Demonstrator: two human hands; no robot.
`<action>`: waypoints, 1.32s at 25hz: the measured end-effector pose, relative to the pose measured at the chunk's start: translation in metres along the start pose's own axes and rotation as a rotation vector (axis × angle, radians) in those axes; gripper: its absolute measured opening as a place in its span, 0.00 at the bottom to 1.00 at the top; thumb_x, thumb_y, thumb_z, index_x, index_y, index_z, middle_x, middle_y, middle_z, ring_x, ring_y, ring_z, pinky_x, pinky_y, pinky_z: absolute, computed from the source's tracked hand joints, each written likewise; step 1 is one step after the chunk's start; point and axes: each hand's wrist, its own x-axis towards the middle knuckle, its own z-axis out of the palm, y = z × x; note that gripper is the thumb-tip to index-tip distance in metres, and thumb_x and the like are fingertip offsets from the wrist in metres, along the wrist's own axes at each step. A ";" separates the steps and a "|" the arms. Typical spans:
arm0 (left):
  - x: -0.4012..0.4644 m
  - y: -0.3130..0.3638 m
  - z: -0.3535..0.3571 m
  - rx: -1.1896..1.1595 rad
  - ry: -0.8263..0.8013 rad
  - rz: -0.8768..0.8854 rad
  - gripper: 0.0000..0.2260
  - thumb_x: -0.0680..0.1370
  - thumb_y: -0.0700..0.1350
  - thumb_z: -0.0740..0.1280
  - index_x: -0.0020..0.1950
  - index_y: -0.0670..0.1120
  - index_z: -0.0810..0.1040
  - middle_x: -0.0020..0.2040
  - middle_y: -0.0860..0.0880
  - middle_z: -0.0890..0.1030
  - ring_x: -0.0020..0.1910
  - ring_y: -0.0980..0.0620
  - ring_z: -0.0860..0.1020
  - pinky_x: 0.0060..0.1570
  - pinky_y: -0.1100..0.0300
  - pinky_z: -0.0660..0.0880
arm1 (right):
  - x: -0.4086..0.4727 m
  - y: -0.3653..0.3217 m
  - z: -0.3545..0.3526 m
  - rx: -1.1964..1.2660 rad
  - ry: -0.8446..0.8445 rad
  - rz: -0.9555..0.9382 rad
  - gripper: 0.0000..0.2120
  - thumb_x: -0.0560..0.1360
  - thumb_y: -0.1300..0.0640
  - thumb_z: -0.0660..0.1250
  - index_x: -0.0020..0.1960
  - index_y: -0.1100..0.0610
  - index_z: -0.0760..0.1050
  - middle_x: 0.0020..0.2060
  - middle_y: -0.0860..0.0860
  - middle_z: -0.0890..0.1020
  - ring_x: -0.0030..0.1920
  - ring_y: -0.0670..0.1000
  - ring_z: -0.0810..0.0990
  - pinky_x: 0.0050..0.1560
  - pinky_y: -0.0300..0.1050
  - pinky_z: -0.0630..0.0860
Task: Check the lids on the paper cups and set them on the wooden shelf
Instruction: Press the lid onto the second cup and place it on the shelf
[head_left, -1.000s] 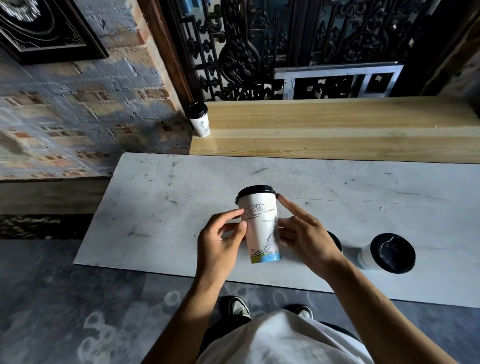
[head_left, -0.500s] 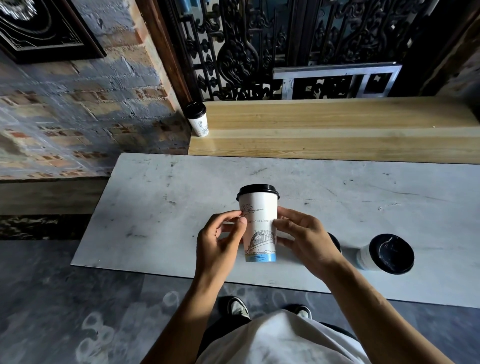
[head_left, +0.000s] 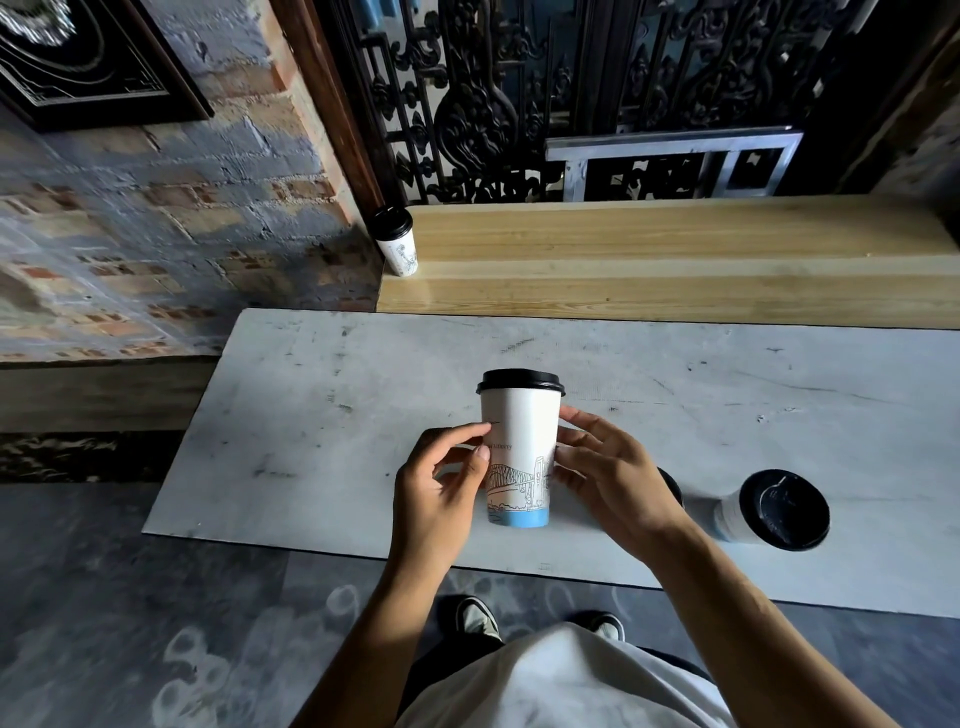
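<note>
Between both hands, above the near part of the white tabletop (head_left: 322, 415), a paper cup (head_left: 519, 447) stands upright with its black lid (head_left: 520, 381) seated level. Left hand (head_left: 436, 499) pinches the cup's left wall with thumb and fingertips; right hand (head_left: 618, 483) cups the right wall, fingers loosely spread, so both are closed on the cup at mid-height. Cannot tell if the base touches the table or hangs just above it.

Change from a second ago: the cup has been rotated in the fingers, and the bridge drawing now faces the camera where a cloud-like sketch showed before. It also sits straighter, no longer tilted. The right index finger, which reached up near the lid rim, has dropped to the wall. Reads as the lid check being about finished; next likely a lift to the shelf.

Just behind the right hand a second lidded cup (head_left: 672, 488) is mostly hidden. Further right a third lidded cup (head_left: 774, 512) stands apart. One cup (head_left: 397, 244) already stands at the left end of the wooden shelf (head_left: 675, 260), beside the brick wall (head_left: 182, 208).
</note>
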 end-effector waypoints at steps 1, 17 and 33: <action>0.000 0.000 -0.001 0.020 -0.008 0.036 0.12 0.79 0.34 0.70 0.56 0.48 0.85 0.52 0.45 0.84 0.49 0.50 0.83 0.50 0.57 0.81 | -0.001 0.000 0.000 0.008 -0.026 0.003 0.23 0.75 0.71 0.66 0.70 0.65 0.73 0.59 0.66 0.81 0.55 0.58 0.82 0.52 0.46 0.82; -0.004 0.013 0.006 -0.188 -0.011 -0.150 0.08 0.77 0.39 0.74 0.55 0.43 0.81 0.50 0.48 0.87 0.50 0.55 0.85 0.47 0.67 0.79 | -0.007 -0.006 0.006 0.010 -0.017 0.044 0.23 0.77 0.68 0.66 0.69 0.52 0.76 0.55 0.61 0.84 0.53 0.58 0.83 0.58 0.55 0.77; 0.001 0.006 0.009 -0.052 0.019 -0.083 0.13 0.78 0.35 0.71 0.51 0.54 0.85 0.51 0.47 0.86 0.47 0.55 0.84 0.49 0.62 0.80 | 0.003 0.004 -0.007 -0.084 -0.062 -0.041 0.28 0.71 0.68 0.72 0.71 0.61 0.74 0.66 0.63 0.81 0.69 0.69 0.77 0.73 0.66 0.69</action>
